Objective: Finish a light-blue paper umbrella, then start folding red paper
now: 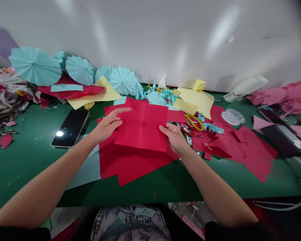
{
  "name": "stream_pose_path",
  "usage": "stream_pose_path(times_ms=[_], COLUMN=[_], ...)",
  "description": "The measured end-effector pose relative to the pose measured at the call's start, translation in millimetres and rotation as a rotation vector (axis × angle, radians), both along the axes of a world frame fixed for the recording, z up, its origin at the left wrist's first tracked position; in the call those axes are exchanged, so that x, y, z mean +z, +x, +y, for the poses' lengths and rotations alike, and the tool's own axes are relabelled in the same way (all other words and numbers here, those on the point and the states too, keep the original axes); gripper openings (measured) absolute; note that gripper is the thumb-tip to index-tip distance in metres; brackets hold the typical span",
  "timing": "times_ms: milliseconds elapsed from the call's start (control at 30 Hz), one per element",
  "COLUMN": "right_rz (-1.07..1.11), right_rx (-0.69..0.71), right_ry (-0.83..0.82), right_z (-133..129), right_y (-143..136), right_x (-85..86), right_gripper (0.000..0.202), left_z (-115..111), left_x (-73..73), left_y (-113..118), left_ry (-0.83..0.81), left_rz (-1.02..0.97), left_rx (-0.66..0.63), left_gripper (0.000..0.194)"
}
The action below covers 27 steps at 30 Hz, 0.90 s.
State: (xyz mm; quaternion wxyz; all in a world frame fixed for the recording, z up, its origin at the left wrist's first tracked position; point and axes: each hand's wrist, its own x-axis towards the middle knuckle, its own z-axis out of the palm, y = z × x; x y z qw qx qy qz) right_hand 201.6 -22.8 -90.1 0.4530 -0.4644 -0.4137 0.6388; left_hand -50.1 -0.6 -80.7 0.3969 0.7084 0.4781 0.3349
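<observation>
A red sheet of paper (pixel 141 127) with a faint vertical crease is raised above other red sheets (pixel 130 165) on the green table. My right hand (pixel 174 135) pinches its right edge, thumb on top and fingers behind. At the upper left of the sheet, my left hand (pixel 109 125) is open, its index finger stretched across the corner and its thumb apart. Whether that hand touches the paper, I cannot tell. Pale blue paper (pixel 86 170) sticks out from under the red pile on the left.
A phone (pixel 71 129) lies left of the pile. Yellow-handled scissors (pixel 195 122) and a red-handled tool (pixel 187 130) lie to the right, near red scraps (pixel 256 147). Pleated blue paper fans (pixel 122 80) line the wall. A clear plastic lid (pixel 233 117) and a white roll (pixel 245 87) are farther right.
</observation>
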Motion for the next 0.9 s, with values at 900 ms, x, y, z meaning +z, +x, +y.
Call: stream_pose_path(times_ms=[900], right_rz=[-0.528], right_rx=[0.032], right_ry=[0.504], right_z=[0], right_y=[4], right_x=[3.5], right_gripper=[0.01], left_z=[-8], left_x=[4.5], left_y=[17], left_ry=[0.056], left_rz=[-0.155], left_rx=[-0.037], left_gripper=[0.005])
